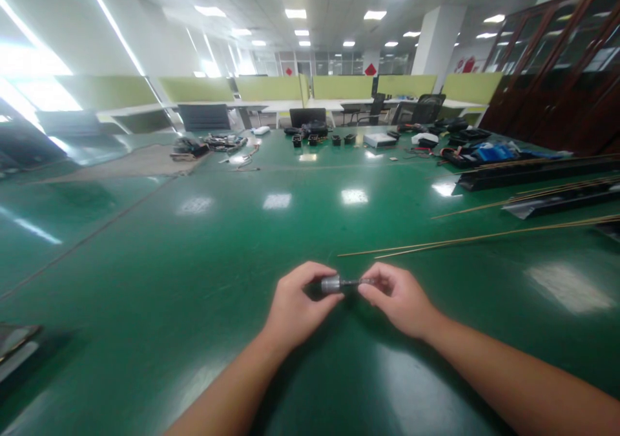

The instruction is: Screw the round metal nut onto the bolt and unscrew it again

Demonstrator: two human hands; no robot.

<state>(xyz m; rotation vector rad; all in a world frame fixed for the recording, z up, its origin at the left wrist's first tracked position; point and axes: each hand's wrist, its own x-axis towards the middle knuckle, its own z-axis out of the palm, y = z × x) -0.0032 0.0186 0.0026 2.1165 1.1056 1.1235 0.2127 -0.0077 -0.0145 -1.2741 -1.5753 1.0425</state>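
A short grey metal cylinder (331,285) with a thin dark shaft (349,283) at its right end lies level between my two hands, low in the middle of the view. Its exact kind is too small and blurred to tell. My left hand (301,299) grips the cylinder from the left, thumb below and fingers above. On the right, the thumb and fingertips of my right hand (398,295) are closed around the far end of the shaft. That end is partly hidden by the fingers. Both hands are just over the green tabletop (217,249).
Thin brass-coloured rods (436,243) lie beyond my right hand. Black channel-shaped bars (513,174) lie farther right. Along the far side are small black parts (312,139), a white box (380,140) and cables. A flat object (17,349) sits at the left edge.
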